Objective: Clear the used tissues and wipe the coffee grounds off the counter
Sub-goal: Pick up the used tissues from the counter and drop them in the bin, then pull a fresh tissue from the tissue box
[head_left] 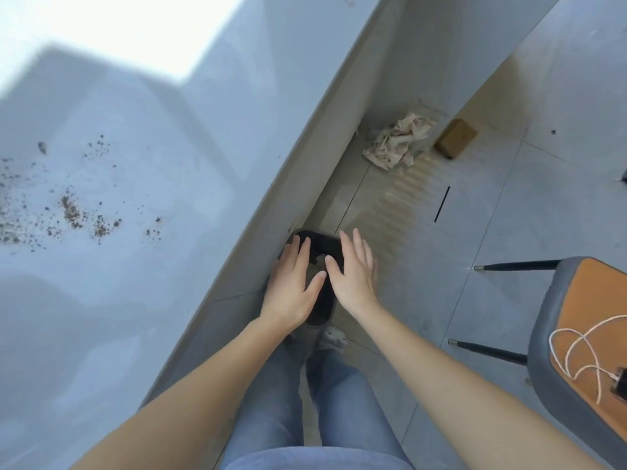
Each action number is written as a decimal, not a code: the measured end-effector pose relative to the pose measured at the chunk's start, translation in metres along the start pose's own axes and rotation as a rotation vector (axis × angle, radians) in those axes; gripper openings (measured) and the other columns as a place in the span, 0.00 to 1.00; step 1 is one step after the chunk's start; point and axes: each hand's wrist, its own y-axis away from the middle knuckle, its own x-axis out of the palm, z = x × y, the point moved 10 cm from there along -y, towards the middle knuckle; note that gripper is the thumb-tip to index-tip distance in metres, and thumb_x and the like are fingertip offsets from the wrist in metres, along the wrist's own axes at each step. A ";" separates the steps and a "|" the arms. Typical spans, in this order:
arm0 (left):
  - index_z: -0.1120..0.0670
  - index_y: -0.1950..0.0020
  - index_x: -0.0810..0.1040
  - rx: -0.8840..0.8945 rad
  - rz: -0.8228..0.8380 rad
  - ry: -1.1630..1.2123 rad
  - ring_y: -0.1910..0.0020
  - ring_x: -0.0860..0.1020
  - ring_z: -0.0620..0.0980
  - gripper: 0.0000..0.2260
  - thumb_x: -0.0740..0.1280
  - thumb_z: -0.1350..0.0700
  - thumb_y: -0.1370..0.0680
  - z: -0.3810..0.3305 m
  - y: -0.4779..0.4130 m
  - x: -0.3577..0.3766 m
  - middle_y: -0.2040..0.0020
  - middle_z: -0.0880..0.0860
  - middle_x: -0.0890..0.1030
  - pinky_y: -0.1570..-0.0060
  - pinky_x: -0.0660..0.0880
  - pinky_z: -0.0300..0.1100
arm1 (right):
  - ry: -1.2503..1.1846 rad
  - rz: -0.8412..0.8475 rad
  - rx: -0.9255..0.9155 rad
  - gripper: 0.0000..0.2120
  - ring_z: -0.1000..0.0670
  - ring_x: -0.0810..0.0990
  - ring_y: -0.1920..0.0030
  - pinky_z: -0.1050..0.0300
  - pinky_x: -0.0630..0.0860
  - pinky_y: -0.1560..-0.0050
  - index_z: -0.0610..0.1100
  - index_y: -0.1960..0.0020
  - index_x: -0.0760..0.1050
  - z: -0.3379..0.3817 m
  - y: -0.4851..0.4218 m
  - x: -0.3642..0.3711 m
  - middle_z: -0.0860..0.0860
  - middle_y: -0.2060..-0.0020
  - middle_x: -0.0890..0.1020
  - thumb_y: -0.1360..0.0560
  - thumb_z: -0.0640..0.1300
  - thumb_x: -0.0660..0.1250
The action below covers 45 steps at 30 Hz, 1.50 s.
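Note:
Brown coffee grounds (pixel 73 212) lie scattered over the left part of the white counter (pixel 163 137). Below the counter's edge a black bin (pixel 320 300) stands on the floor, with a pale crumpled tissue (pixel 317 258) showing inside it. My left hand (pixel 293 283) and my right hand (pixel 354 271) hover side by side over the bin's mouth, both empty with flat, spread fingers. The hands hide most of the bin's inside.
A crumpled, stained wad of paper (pixel 398 140) lies on the tiled floor by the wall, next to a small brown box (pixel 456 138). A grey chair with an orange seat (pixel 590 337) and a white cable (pixel 576 347) stands at the right. My legs in jeans are below.

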 end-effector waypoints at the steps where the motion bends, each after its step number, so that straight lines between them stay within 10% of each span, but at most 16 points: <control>1: 0.51 0.23 0.48 0.042 -0.015 -0.031 0.23 0.46 0.49 0.28 0.55 0.46 0.19 -0.013 0.003 -0.009 0.21 0.52 0.48 0.25 0.47 0.47 | 0.030 -0.014 -0.043 0.27 0.49 0.43 0.23 0.44 0.43 0.26 0.51 0.24 0.51 0.011 0.001 -0.010 0.52 0.22 0.46 0.20 0.52 0.55; 16: 0.45 0.27 0.30 0.181 -0.560 -0.361 0.26 0.30 0.47 0.35 0.52 0.38 0.22 -0.108 0.110 -0.214 0.25 0.46 0.30 0.27 0.32 0.50 | 0.300 -0.184 -0.658 0.29 0.57 0.31 0.27 0.46 0.34 0.28 0.57 0.25 0.38 0.197 0.064 -0.115 0.57 0.24 0.38 0.21 0.61 0.47; 29: 0.47 0.24 0.35 -0.087 -0.968 -0.581 0.25 0.32 0.47 0.35 0.52 0.37 0.23 -0.016 0.330 -0.368 0.23 0.48 0.34 0.29 0.27 0.47 | 0.196 -0.069 -1.291 0.29 0.55 0.36 0.25 0.46 0.37 0.26 0.54 0.24 0.41 0.447 0.249 -0.031 0.56 0.23 0.41 0.20 0.56 0.51; 45: 0.42 0.27 0.31 -0.358 -1.171 -0.550 0.26 0.32 0.44 0.40 0.58 0.37 0.24 0.165 0.555 -0.506 0.26 0.42 0.31 0.34 0.23 0.40 | -0.015 0.065 -1.651 0.28 0.54 0.47 0.23 0.47 0.46 0.24 0.50 0.24 0.54 0.640 0.459 0.119 0.53 0.24 0.55 0.22 0.51 0.56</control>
